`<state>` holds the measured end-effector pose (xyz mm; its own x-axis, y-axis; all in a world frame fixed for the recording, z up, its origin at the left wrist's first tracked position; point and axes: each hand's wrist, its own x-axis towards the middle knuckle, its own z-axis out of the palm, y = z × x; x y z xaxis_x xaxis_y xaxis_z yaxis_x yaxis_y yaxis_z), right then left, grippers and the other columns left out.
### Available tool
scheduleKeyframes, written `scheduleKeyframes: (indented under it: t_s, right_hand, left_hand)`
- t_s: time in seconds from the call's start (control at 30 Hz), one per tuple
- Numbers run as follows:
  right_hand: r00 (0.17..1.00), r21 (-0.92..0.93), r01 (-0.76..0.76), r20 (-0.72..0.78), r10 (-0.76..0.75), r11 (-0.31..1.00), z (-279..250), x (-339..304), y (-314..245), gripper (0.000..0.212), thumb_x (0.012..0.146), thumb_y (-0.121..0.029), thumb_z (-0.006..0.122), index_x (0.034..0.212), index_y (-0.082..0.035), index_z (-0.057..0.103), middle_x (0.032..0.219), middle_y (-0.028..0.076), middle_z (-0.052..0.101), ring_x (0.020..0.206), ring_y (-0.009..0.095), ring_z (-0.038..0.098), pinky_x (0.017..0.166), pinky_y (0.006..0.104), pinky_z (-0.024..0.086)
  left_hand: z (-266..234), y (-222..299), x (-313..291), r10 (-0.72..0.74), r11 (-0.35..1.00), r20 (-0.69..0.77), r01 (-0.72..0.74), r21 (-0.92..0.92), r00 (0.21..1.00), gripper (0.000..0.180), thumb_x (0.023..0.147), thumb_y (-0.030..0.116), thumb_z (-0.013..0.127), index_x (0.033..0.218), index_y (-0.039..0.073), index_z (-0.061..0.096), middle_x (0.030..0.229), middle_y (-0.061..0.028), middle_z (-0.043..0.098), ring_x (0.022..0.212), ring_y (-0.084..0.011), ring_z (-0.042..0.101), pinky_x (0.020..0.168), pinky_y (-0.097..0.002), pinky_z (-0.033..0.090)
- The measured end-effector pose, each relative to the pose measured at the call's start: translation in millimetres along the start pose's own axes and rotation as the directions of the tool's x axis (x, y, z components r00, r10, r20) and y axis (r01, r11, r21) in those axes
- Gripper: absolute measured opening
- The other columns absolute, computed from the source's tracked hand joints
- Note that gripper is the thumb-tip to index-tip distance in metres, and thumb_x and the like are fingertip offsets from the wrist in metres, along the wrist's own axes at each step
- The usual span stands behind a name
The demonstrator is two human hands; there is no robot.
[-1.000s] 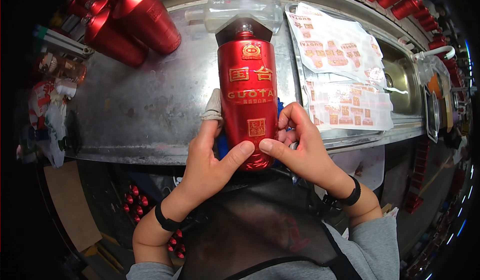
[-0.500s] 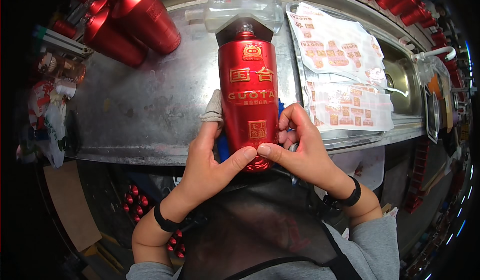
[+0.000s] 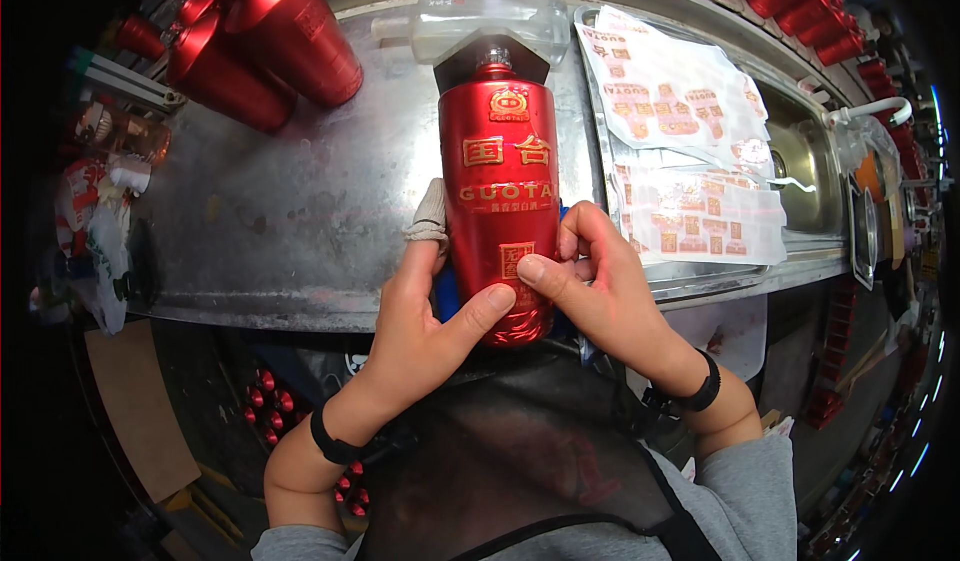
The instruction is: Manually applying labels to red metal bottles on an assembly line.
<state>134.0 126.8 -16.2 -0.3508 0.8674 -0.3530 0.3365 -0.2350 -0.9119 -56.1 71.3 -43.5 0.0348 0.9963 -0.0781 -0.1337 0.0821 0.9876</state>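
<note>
A: The red bottle (image 3: 500, 211) lies at the frame's centre on the steel worktop (image 3: 280, 221), neck pointing to the upper edge.

B: The left hand (image 3: 425, 321) clasps its lower side, thumb laid across; the right hand (image 3: 600, 296) presses its thumb on the small gold label (image 3: 515, 259).

A: I'd rub outward from that label's middle, bracing firmly so the bottle can't roll.
</note>
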Motion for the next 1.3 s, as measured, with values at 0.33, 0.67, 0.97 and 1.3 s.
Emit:
scheduleKeyframes:
  t_s: [0.33,0.67,0.97,1.3]
  right_hand:
    - [1.0,-0.016,-0.013,0.001,0.013,1.0,-1.1,2.3,-2.6,0.048,0.083,-0.037,0.081,0.081,-0.007,0.043,0.071,-0.002,0.046,0.066,0.005,0.042,0.056,0.0239,0.039]
    - [1.0,-0.034,0.005,-0.019,-0.006,0.999,-0.5,0.1,-1.9,0.046,0.087,-0.036,0.077,0.085,-0.006,0.043,0.069,-0.001,0.048,0.065,0.006,0.044,0.057,0.0242,0.041]
    - [0.999,-0.062,0.038,-0.008,-0.038,0.997,-3.1,0.0,-0.5,0.041,0.09,-0.034,0.073,0.086,-0.006,0.044,0.071,0.0,0.048,0.065,0.006,0.044,0.057,0.0244,0.041]
    - [1.0,-0.055,-0.023,-0.01,0.022,0.998,-2.3,4.3,-4.1,0.044,0.09,-0.037,0.074,0.081,-0.006,0.043,0.066,0.0,0.048,0.063,0.006,0.044,0.054,0.0254,0.04]
  left_hand:
    - [-1.5,-1.9,-1.2,0.029,0.999,0.028,-0.029,0.023,0.999,0.092,0.09,0.022,0.073,0.154,-0.009,0.015,0.146,-0.0224,0.044,0.133,-0.0256,0.047,0.111,-0.0364,0.036]
    - [2.4,3.6,4.0,-0.003,0.999,-0.019,0.004,0.051,1.0,0.082,0.091,0.02,0.072,0.15,-0.01,0.024,0.137,-0.0214,0.052,0.126,-0.0241,0.053,0.107,-0.0362,0.04]
    - [4.7,3.5,4.3,-0.023,0.999,-0.038,0.025,0.049,0.999,0.077,0.093,0.015,0.068,0.15,-0.012,0.024,0.136,-0.0209,0.053,0.124,-0.0229,0.054,0.107,-0.0359,0.041]
    - [6.5,8.9,11.4,-0.076,0.997,-0.07,0.078,0.028,0.995,0.074,0.094,0.015,0.067,0.15,-0.009,0.026,0.136,-0.0187,0.054,0.123,-0.0214,0.055,0.106,-0.035,0.042]
